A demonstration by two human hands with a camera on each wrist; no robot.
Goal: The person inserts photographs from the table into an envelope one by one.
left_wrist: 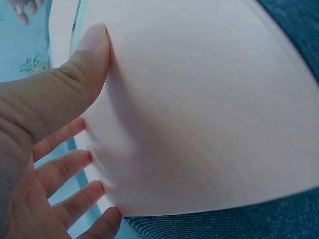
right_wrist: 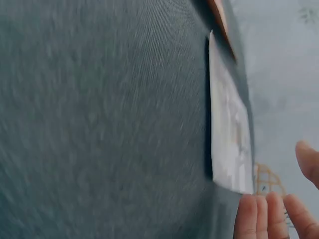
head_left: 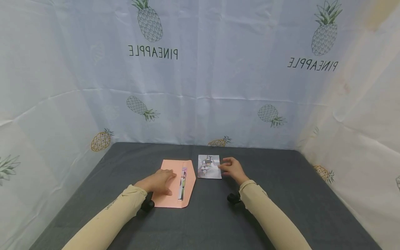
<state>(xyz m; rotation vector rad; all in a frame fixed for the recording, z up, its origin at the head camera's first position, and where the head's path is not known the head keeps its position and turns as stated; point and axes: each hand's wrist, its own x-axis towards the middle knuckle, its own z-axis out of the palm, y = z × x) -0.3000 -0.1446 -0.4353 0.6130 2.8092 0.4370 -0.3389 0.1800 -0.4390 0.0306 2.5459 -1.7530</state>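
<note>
A pink envelope (head_left: 189,185) lies on the dark tabletop with its pointed flap unfolded toward the right. Through its opening shows a narrow strip of a colourful picture (head_left: 182,184). My left hand (head_left: 160,182) rests on the envelope's left part, thumb and fingers spread apart. To the right of the envelope is a pale square photo print (head_left: 208,167), which looks slightly raised off the cloth in the right wrist view. Beside its right edge is my right hand (head_left: 233,170), fingers extended and thumb apart, gripping nothing. Whether the fingertips touch the print I cannot tell.
Dark cloth covers the table (head_left: 206,222). A white curtain (head_left: 200,76) printed with pineapples hangs behind the table and along both sides. A black wrist device (head_left: 147,205) sits under the left wrist, and another black device (head_left: 233,198) under the right.
</note>
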